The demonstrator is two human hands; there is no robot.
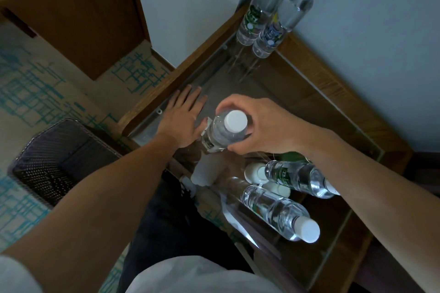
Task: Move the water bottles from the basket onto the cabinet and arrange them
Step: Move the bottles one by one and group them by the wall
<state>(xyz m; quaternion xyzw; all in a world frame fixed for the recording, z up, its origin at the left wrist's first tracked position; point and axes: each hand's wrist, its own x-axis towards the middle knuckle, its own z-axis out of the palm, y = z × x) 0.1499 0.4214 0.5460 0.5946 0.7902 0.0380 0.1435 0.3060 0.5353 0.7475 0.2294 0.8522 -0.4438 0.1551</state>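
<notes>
The right hand (pixel 266 123) grips one water bottle (pixel 221 135) by the shoulder just below its white cap, with fingers and thumb curled round it. The bottle is upright over the front left part of the cabinet's glass top (pixel 304 107); contact between its base and the glass cannot be confirmed. The left hand (pixel 183 114) lies flat on the glass just beside that bottle, fingers straight and slightly spread, holding nothing. Two bottles (pixel 262 14) stand touching in the far corner against the wall (pixel 381 43). Two more bottles (pixel 278 211) stand close together at the near right, partly under the right forearm. The dark woven basket (pixel 47 157) sits on the patterned carpet (pixel 35 83), left of the cabinet (pixel 181 71).
</notes>
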